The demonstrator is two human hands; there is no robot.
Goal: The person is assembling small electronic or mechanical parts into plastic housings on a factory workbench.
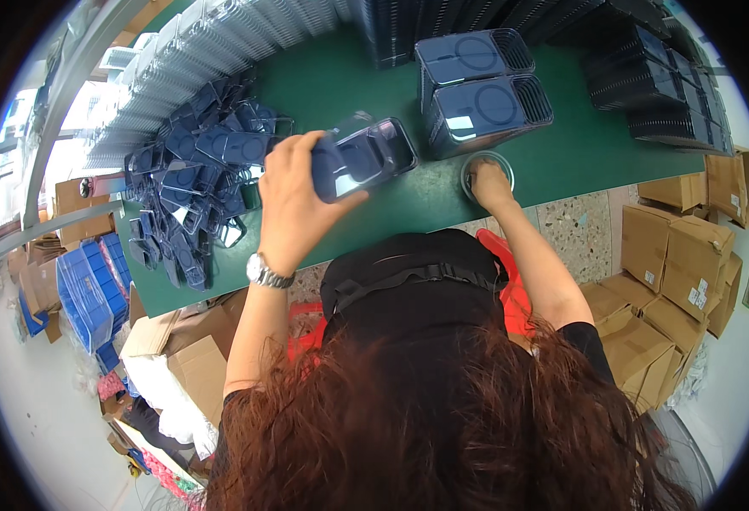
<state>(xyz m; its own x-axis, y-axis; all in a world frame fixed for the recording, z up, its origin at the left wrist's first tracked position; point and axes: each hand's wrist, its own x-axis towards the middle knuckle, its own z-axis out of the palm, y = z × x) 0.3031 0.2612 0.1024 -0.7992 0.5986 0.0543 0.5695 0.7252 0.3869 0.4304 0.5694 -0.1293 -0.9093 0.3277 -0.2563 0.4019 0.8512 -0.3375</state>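
My left hand [294,192] has its thumb and fingers around the left end of a dark blue translucent phone case [336,166]. The case sits with a clear plastic tray [398,143] above the table, slightly blurred. Inside a small round tub [511,176] near the table's front edge, my right hand [490,185] reaches down with fingers curled together; whatever they pinch is hidden. Just beyond the tub stand two stacks of phone cases in clear trays [489,109]. A loose heap of phone cases [191,175] lies to the left of my left hand.
Long rows of nested clear trays [213,47] line the table's far left edge. More stacked dark cases [660,94] stand at the right end of the green table [574,128]. Cardboard boxes [677,255] are on the floor to the right, blue crates [89,285] to the left.
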